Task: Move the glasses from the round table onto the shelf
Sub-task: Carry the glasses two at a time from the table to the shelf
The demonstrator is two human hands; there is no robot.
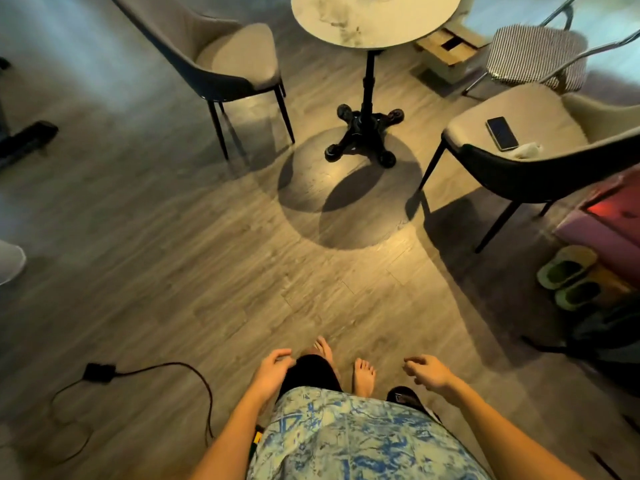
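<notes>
The round marble-topped table (375,20) on a black pedestal stands at the top centre, some way ahead of me across the floor. Its top is cut off by the frame edge, and only a faint glassy base shows at that edge, too cropped to make out. No shelf is in view. My left hand (273,370) hangs low in front of my body, fingers loosely curled and holding nothing. My right hand (427,370) hangs at the same height, also loosely curled with nothing in it. My bare feet show between them.
A beige chair (235,60) stands left of the table. Another chair (519,143) at the right carries a phone (502,133). A striped metal chair (536,57) sits behind it. Slippers (568,275) lie at the right; a charger and cable (100,372) lie on the floor at lower left.
</notes>
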